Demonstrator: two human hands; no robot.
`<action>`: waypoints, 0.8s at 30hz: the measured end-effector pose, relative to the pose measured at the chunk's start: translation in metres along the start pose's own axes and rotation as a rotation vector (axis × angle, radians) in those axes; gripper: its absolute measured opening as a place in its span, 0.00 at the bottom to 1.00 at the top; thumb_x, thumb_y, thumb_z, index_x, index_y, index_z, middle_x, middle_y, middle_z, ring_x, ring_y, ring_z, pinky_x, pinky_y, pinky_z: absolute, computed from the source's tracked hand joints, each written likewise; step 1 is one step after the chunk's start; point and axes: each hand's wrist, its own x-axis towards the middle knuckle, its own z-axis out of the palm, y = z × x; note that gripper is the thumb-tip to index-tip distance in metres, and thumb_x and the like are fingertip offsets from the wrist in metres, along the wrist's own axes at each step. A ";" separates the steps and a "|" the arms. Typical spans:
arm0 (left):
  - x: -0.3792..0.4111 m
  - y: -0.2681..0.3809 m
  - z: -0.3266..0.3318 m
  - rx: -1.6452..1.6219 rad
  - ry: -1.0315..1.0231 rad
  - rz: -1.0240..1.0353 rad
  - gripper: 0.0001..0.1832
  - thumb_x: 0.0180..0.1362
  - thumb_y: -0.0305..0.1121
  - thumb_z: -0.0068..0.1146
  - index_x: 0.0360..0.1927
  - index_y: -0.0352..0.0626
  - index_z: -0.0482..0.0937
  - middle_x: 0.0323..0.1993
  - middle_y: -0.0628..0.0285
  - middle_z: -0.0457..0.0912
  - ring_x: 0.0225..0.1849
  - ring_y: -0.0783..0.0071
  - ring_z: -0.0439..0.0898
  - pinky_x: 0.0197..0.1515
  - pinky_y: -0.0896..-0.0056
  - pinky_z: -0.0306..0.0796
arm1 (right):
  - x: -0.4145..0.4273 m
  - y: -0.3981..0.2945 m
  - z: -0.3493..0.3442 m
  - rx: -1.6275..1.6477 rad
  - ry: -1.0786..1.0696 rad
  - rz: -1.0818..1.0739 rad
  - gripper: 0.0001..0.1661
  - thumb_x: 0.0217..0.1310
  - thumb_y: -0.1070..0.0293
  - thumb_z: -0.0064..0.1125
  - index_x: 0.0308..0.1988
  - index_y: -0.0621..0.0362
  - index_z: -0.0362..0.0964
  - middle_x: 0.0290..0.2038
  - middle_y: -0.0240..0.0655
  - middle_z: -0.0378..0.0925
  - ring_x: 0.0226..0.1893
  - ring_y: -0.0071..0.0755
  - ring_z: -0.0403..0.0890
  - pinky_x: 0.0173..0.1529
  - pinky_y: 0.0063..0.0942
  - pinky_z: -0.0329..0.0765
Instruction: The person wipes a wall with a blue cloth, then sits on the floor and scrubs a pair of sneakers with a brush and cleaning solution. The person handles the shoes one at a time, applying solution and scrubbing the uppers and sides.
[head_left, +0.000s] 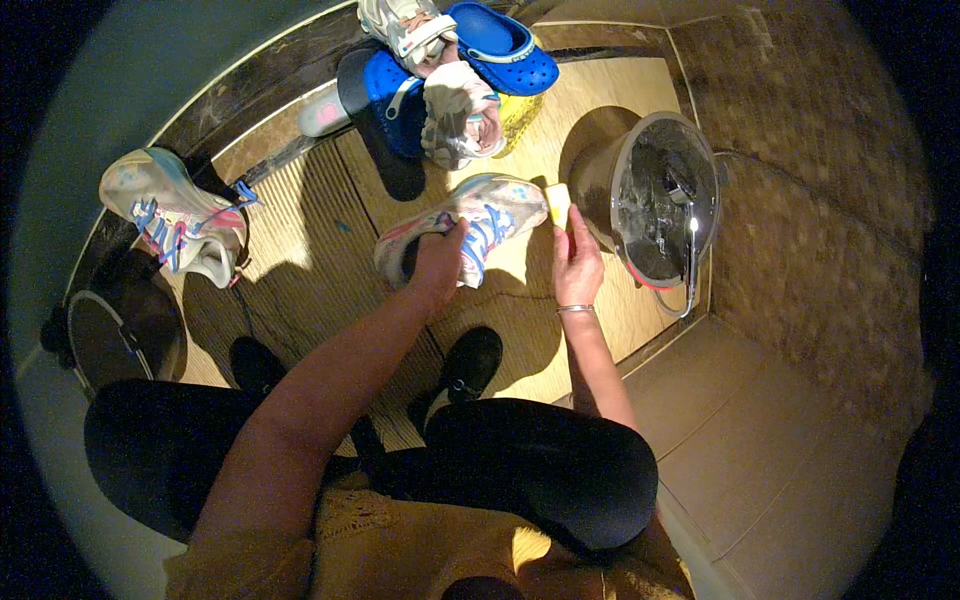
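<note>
My left hand (440, 259) grips a white sneaker (491, 202) at its opening and tongue. The sneaker has blue laces and pink and pale blue patches, and its toe points to the right. Between the fingertips and thumb of my right hand (577, 259) is a small pale yellow block (557, 205), perhaps a sponge. It is held right by the sneaker's toe; whether the two touch I cannot tell. A similar sneaker (176, 214) with loose blue and pink laces lies at the left.
Right of my hands stands a metal bucket (664, 202) with a wire handle, against a brown wall (810, 172). Blue clogs (499, 49) and other light sneakers (461, 116) are heaped at the back. Another bucket (97, 337) sits lower left. My dark shoes (472, 360) rest on the ribbed wooden-looking floor (330, 217).
</note>
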 end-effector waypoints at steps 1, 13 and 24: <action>0.004 0.000 -0.001 0.034 0.002 0.012 0.22 0.60 0.41 0.58 0.47 0.30 0.73 0.32 0.56 0.79 0.34 0.66 0.78 0.37 0.62 0.71 | 0.001 -0.008 -0.001 0.025 0.004 -0.041 0.23 0.62 0.68 0.59 0.56 0.60 0.72 0.42 0.49 0.80 0.39 0.41 0.82 0.45 0.31 0.77; -0.009 0.013 0.002 0.069 0.012 0.167 0.21 0.63 0.42 0.56 0.43 0.29 0.76 0.38 0.57 0.81 0.36 0.71 0.78 0.40 0.70 0.71 | -0.010 -0.030 0.010 0.154 -0.078 0.105 0.23 0.61 0.69 0.60 0.57 0.59 0.72 0.41 0.48 0.80 0.38 0.38 0.81 0.46 0.31 0.76; -0.016 0.014 0.004 0.036 0.032 0.140 0.18 0.64 0.41 0.54 0.44 0.32 0.76 0.37 0.59 0.81 0.32 0.72 0.79 0.33 0.69 0.72 | -0.014 -0.031 0.013 0.228 -0.183 0.095 0.24 0.63 0.70 0.58 0.58 0.61 0.70 0.46 0.45 0.80 0.41 0.29 0.79 0.48 0.28 0.75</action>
